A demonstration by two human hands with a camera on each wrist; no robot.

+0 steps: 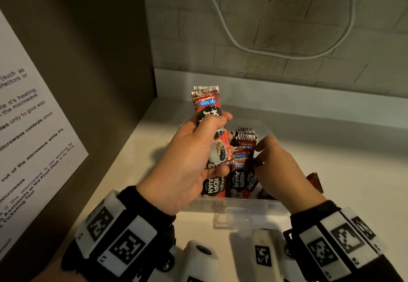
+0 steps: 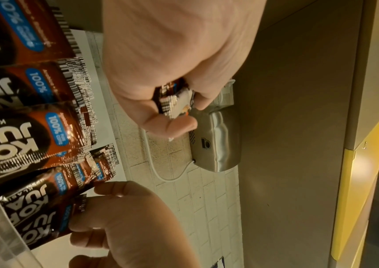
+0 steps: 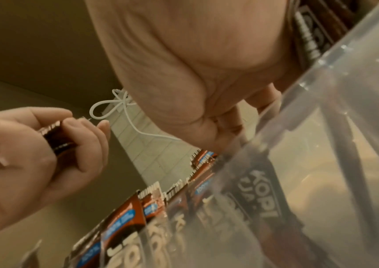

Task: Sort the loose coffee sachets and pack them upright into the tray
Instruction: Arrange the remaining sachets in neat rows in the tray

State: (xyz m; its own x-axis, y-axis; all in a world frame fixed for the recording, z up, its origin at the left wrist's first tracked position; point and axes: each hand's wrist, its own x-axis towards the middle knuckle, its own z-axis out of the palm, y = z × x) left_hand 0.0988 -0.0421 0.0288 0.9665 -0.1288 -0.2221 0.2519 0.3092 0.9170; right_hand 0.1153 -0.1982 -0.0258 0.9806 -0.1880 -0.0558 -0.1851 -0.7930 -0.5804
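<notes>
Nearest, the left hand [image 1: 189, 160] has its fingers and thumb curled round one red coffee sachet [image 1: 210, 124], lifted upright above the left side of the clear plastic tray [image 1: 249, 204]. Just beside it, the right hand [image 1: 284, 171] reaches down into the tray with its fingertips [image 1: 261, 147] bent onto the tops of the sachets standing there; whether it pinches one or only steadies them I cannot tell. Inside the tray several packed sachets [image 1: 239, 171] already stand on end in a rough row, some leaning against each other, so the packing looks partly done. Right of the tray, one loose sachet [image 1: 315, 181] lies on the counter [image 1: 353, 171], so at least that one and the held one are left to place. Farther back, a white cable [image 1: 231, 34] hangs in a loop on the tiled wall [image 1: 287, 16].
</notes>
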